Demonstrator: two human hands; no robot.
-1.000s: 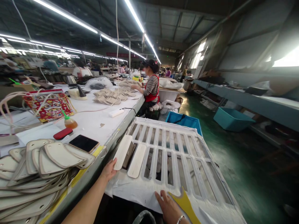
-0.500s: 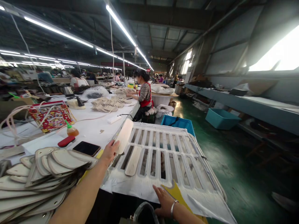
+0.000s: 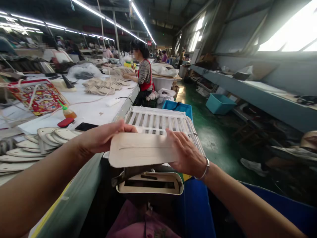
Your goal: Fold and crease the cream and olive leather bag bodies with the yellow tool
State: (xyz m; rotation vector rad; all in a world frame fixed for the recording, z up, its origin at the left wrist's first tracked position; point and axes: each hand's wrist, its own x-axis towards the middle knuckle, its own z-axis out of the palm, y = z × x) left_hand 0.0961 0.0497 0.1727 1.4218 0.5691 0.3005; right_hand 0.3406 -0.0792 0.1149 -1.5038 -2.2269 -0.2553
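A pale, flat panel with rounded corners (image 3: 141, 150) is held level in front of me, a faint line running along its face. My left hand (image 3: 104, 135) grips its left end from behind, fingers along the top edge. At the other end my right hand (image 3: 188, 152), with a bracelet on the wrist, is closed around the panel; its fingertips are slightly blurred. Just below the panel is a cream-rimmed, rounded piece (image 3: 151, 191) with a long dark slot and a dark strap at its left. Behind my hands stands a white slatted rack (image 3: 158, 119), partly covered by them.
Stacked cream pieces (image 3: 22, 153) lie on the white table at left, near a red case (image 3: 65, 122), a phone (image 3: 85, 127) and a green-tipped bottle (image 3: 68, 112). A co-worker (image 3: 145, 74) sits farther along the table. Blue bins (image 3: 220, 104) stand on the floor at right.
My left hand has brought the panel from above the rack toward me and turned it sideways. My right hand has left the rack's near edge and taken the panel's right end. The view has shifted down.
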